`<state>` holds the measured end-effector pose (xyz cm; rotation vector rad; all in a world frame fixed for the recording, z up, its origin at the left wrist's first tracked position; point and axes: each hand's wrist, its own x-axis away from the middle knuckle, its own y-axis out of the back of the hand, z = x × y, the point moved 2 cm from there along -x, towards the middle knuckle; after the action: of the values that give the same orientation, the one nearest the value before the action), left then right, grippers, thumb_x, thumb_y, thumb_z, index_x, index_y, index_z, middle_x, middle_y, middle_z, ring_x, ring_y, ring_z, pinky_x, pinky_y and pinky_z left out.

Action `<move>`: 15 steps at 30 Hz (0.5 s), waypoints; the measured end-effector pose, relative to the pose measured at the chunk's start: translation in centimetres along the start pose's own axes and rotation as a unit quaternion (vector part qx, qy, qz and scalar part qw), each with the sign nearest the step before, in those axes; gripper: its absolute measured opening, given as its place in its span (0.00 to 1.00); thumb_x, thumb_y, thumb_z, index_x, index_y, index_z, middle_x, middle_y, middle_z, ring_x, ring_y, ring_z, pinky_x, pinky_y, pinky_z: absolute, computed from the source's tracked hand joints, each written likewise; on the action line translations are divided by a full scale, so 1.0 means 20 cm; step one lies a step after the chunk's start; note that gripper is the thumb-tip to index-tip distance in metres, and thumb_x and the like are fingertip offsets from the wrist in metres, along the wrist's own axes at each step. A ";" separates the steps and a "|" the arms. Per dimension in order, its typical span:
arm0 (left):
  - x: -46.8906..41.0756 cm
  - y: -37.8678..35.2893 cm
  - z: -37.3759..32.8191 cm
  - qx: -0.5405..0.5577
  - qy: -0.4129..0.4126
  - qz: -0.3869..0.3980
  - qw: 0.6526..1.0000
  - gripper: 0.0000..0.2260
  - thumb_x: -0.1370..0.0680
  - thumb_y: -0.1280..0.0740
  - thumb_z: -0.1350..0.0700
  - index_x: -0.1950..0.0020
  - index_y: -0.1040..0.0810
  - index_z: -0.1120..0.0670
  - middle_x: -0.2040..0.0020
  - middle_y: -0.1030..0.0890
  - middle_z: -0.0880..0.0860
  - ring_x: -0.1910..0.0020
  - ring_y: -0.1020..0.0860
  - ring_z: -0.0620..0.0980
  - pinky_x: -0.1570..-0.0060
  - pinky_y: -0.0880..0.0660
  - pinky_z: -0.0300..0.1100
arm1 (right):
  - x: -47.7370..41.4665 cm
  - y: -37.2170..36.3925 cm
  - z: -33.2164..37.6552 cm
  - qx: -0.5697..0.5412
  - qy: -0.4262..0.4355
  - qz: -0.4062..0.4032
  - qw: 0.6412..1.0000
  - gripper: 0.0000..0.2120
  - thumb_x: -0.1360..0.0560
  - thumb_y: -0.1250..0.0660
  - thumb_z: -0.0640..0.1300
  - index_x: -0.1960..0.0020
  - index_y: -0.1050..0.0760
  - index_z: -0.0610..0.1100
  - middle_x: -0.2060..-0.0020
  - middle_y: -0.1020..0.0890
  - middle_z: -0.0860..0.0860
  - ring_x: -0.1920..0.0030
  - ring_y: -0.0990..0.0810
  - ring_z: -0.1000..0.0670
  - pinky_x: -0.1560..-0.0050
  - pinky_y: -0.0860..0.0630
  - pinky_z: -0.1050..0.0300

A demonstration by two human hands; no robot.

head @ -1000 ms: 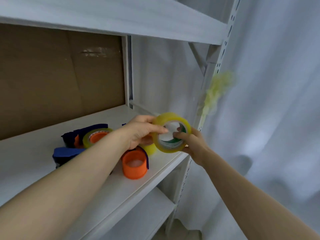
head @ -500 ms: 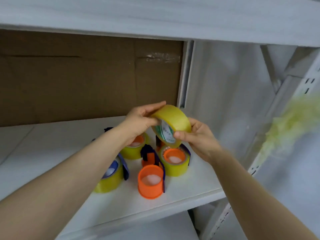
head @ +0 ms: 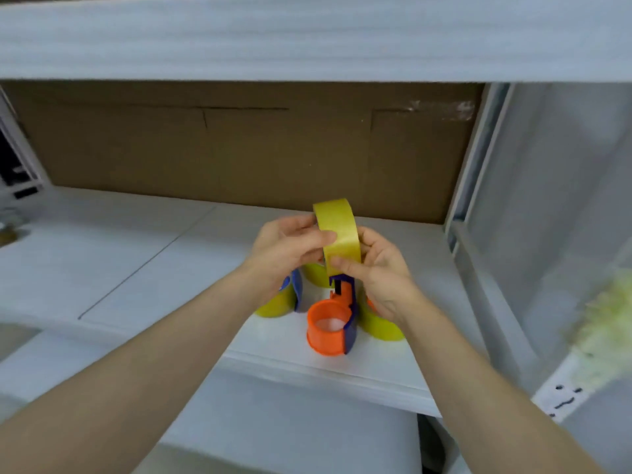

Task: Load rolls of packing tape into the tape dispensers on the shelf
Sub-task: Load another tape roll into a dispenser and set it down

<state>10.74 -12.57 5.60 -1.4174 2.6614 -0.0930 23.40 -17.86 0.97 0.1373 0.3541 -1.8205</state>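
A yellow tape roll stands on edge in the air above the shelf, its outer band facing me. My left hand grips its left side and my right hand its right side, thumbs on the band. Directly below sits an empty orange and blue dispenser on the white shelf. Three other dispensers with yellow rolls on them stand around it: one on the left, one behind, one on the right, all partly hidden by my hands.
A brown cardboard panel closes the back of the shelf. An upper shelf board hangs low overhead. A white upright post bounds the right side, with a blurred pale yellow object beyond it. A lower shelf lies beneath.
My view has swung left and downward onto the shelf. Both hands have carried the yellow roll inward over the dispensers and turned it so its edge faces me.
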 end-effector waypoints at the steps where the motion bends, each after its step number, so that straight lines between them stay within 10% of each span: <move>1: 0.01 0.01 0.01 -0.025 -0.018 -0.001 1.000 0.16 0.28 0.31 0.68 0.42 0.25 0.57 0.60 0.17 0.51 0.63 0.18 0.44 0.65 0.21 0.32 | 0.00 -0.02 0.00 0.006 -0.001 -0.004 1.000 0.18 0.31 0.33 0.26 0.50 0.24 0.47 0.61 0.15 0.54 0.59 0.18 0.55 0.52 0.21 0.57; 8: 0.04 0.24 -0.01 -0.254 -0.254 -0.117 0.926 0.11 0.32 0.25 0.60 0.56 0.19 0.46 0.57 0.25 0.43 0.59 0.26 0.34 0.56 0.30 0.23 | -0.03 -0.21 0.00 0.043 0.003 -0.004 0.999 0.19 0.32 0.30 0.28 0.50 0.25 0.48 0.57 0.17 0.51 0.58 0.18 0.55 0.51 0.20 0.56; 15: 0.05 0.38 0.02 -0.300 -0.340 -0.096 0.886 0.05 0.29 0.28 0.62 0.54 0.16 0.60 0.55 0.28 0.41 0.58 0.24 0.33 0.58 0.28 0.24 | -0.08 -0.34 -0.06 0.043 0.005 0.000 0.999 0.19 0.33 0.31 0.26 0.49 0.25 0.46 0.57 0.18 0.49 0.61 0.18 0.57 0.56 0.20 0.62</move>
<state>3.97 -9.10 4.35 -1.4710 2.0102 1.0855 17.24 -14.46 1.32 0.2064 0.2820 -1.8364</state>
